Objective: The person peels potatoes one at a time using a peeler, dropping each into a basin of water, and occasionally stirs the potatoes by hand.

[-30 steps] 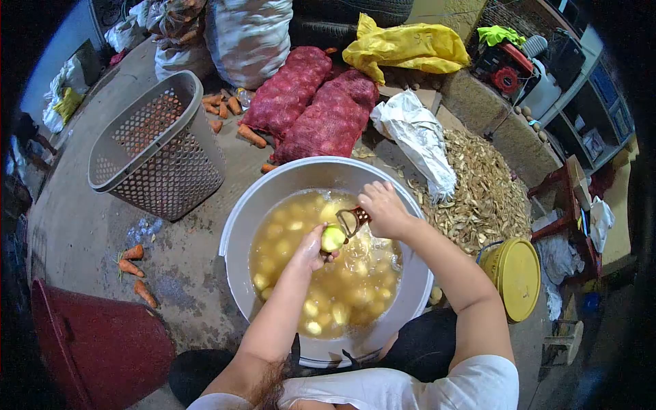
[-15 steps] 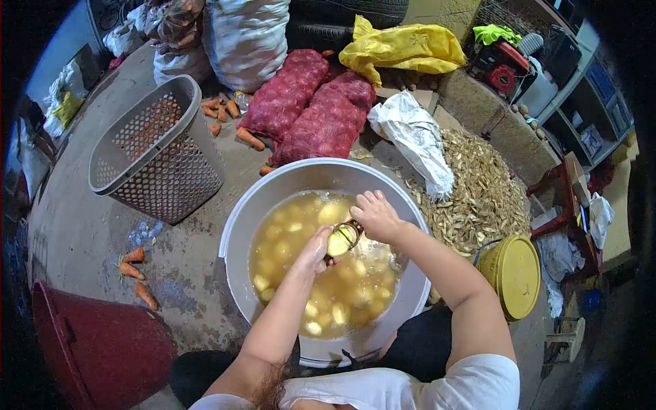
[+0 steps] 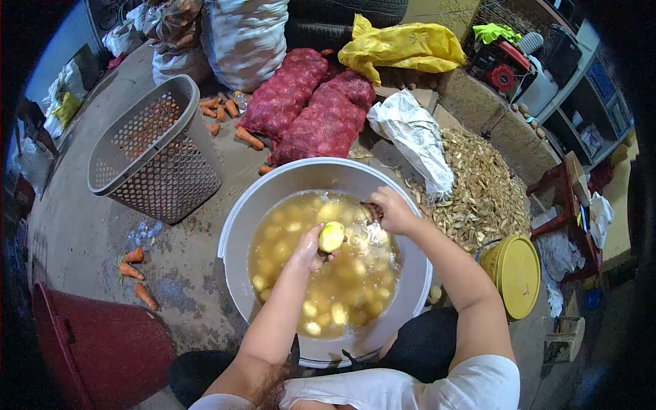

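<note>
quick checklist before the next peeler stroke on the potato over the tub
1. Potato held in left hand: ok, fingers close around its lower end.
2. Peeler in right hand: ok, though mostly hidden by the fingers.
3. Peeler apart from potato: ok, a gap shows.
4. Skin left on potato: cannot tell; the visible side is pale yellow.
5. Tub under both hands: ok.

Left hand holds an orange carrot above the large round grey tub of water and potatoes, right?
No. The head view shows the left hand holding a peeled pale yellow potato, not a carrot, above the large round grey tub of water and potatoes.
</note>
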{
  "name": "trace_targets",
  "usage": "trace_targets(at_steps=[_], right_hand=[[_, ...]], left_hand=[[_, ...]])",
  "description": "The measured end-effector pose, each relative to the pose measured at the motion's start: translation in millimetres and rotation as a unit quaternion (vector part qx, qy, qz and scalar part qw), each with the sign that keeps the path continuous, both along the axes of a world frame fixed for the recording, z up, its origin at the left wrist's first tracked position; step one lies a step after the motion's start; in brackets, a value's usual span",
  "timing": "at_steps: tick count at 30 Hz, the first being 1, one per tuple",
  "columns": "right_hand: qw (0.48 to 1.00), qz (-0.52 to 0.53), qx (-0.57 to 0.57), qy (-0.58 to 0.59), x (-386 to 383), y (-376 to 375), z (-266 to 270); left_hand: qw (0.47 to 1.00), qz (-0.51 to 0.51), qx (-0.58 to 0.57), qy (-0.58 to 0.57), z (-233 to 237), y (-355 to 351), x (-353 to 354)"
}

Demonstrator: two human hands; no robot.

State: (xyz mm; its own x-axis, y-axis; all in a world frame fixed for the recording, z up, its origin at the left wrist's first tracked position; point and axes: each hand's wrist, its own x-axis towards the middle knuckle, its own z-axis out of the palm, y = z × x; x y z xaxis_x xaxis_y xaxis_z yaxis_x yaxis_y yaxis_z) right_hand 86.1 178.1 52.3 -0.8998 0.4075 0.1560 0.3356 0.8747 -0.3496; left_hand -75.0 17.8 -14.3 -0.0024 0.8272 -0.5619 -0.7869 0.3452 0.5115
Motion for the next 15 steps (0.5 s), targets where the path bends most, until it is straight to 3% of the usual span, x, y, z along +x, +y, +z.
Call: trace_targets(at_steps=[1,3,4,6,7,9,13,15], right_hand=[[0.994,0.08,-0.058,0.051,-6.4,-7.8,2.4],[0.97,0.177,-0.166,0.004,-15.3,-21.2,-5.1],[0.97,0.178,-0.166,0.004,-14.5,-23.6,-5.4],[0.977,0.122,-0.135,-0.109,-13.1,-27.2,-4.8],[0.977,0.124,-0.135,-0.11,-9.9,-22.8,-5.9],[0.964,-0.119,0.073,-0.226,-2.9,-6.7,-7.2],[0.976,-0.157,0.024,-0.148,-4.8,-7.8,13.8],[0.985,-0.103,0.116,-0.082,-12.9,-17.3,23.4]], left_hand=[[1.0,0.001,-0.001,0.0,-1.2,-0.1,-1.7],[0.999,0.033,-0.014,-0.02,-2.2,0.2,-5.1],[0.999,0.034,-0.014,-0.02,-0.9,0.2,-6.1],[0.997,0.064,-0.044,0.01,2.2,-1.7,-8.1],[0.997,0.066,-0.044,0.009,2.0,-3.4,-9.8],[0.999,0.039,-0.004,-0.009,2.2,-5.2,-16.4],[0.997,0.074,0.0,-0.001,13.3,-6.7,-12.3],[0.996,0.09,-0.01,-0.01,18.6,-3.7,-7.4]])
